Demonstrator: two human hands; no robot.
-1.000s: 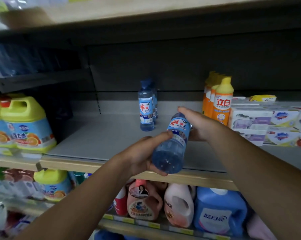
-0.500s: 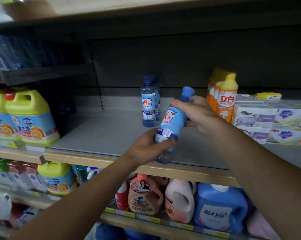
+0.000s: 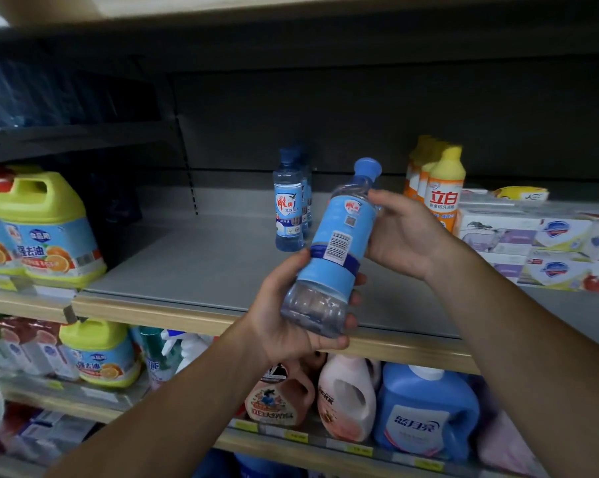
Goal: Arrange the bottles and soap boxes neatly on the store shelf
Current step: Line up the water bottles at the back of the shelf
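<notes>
Both hands are gripping 1 clear plastic bottle (image 3: 329, 263), tilted above the shelf (image 3: 222, 270) front edge: left hand (image 3: 291, 326) is cupping its ribbed base, right hand (image 3: 405, 232) is wrapping its shoulder. Matching round bottles (image 3: 288, 208) are standing upright behind; rectangular soap boxes (image 3: 532, 250) are stacked right

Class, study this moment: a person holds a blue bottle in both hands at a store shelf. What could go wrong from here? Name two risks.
1. The held blue bottle is tilted over the shelf edge, gripped by the left hand at its base and the right hand near its neck; a slip could drop it.
2. Setting it down carelessly could topple the standing blue bottles or the yellow-capped bottles nearby.
</notes>
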